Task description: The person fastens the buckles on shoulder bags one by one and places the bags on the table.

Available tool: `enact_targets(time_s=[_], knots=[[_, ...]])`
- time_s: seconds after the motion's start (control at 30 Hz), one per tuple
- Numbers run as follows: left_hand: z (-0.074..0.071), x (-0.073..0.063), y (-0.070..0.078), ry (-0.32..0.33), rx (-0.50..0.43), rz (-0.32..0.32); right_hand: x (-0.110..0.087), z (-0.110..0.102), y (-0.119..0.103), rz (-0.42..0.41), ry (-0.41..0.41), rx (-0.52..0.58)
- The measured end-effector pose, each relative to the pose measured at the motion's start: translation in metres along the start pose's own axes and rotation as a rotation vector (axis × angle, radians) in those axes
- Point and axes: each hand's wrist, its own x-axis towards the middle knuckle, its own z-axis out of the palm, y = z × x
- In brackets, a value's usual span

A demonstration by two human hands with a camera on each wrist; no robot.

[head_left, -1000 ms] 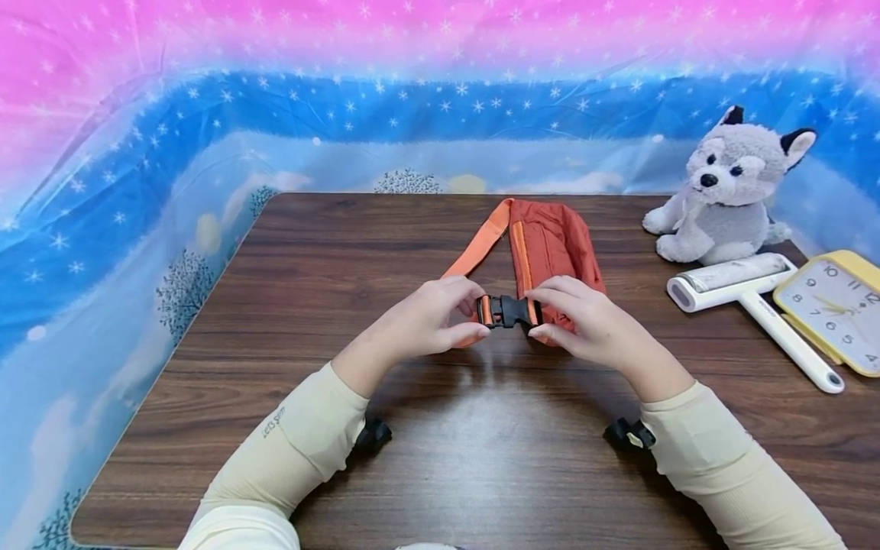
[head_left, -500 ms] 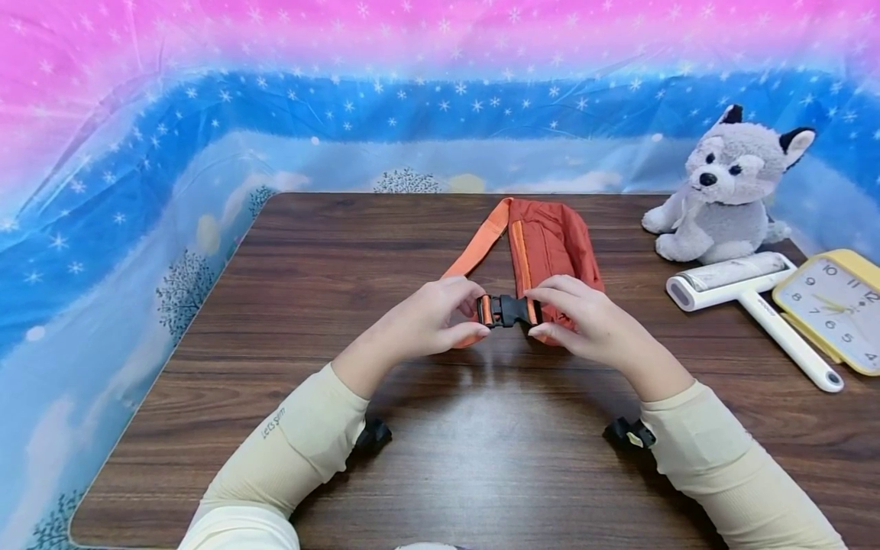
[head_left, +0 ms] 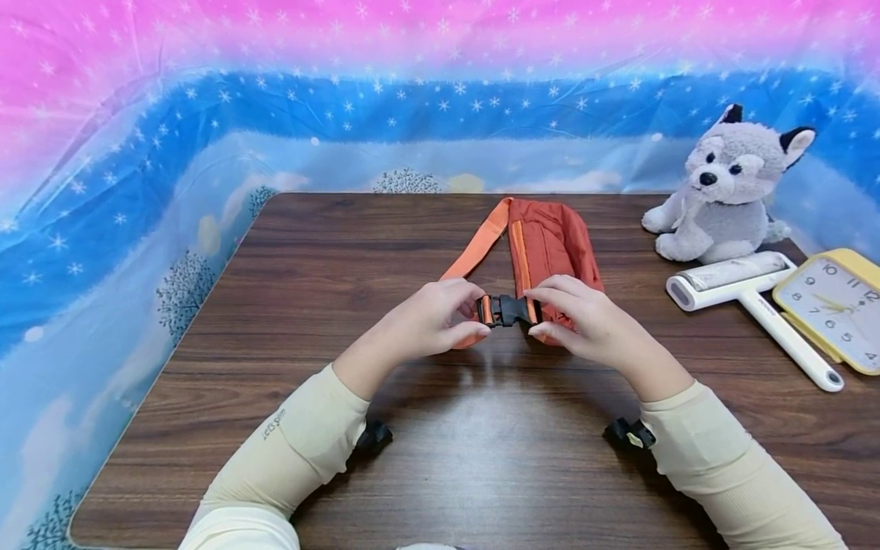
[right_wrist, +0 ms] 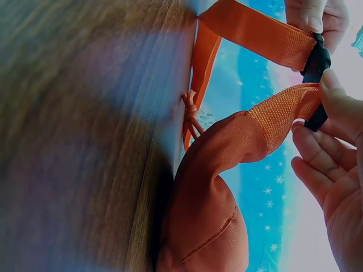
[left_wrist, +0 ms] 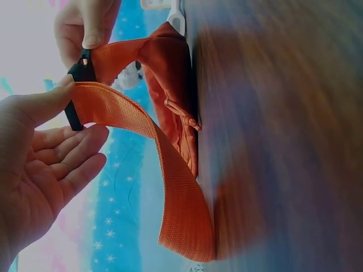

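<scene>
A rust-red waist bag (head_left: 557, 237) lies on the table with its orange strap (head_left: 477, 244) looping out to the left. Both ends of the strap meet at a black side-release buckle (head_left: 509, 311), its two halves joined and raised off the tabletop. My left hand (head_left: 443, 317) pinches the buckle's left end between thumb and fingers. At the other end, my right hand (head_left: 577, 317) pinches the right half in the same way. In the left wrist view the orange webbing (left_wrist: 170, 187) curves down to the table; the right wrist view shows the bag's body (right_wrist: 210, 198) below the buckle.
A grey and white plush dog (head_left: 729, 187) sits at the back right. In front of it lie a white lint roller (head_left: 756, 290) and a yellow-framed clock (head_left: 835, 305). The brown wooden table (head_left: 289, 252) ends at a snowflake-printed backdrop (head_left: 412, 107).
</scene>
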Motion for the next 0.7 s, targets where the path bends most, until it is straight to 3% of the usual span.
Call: enact_targets(time_s=[0.7], knots=[[0.0014,0.0013,0.0048,0.005,0.004,-0.033,0.0014,0.0035,0.0015,-0.032,0.043,0.008]])
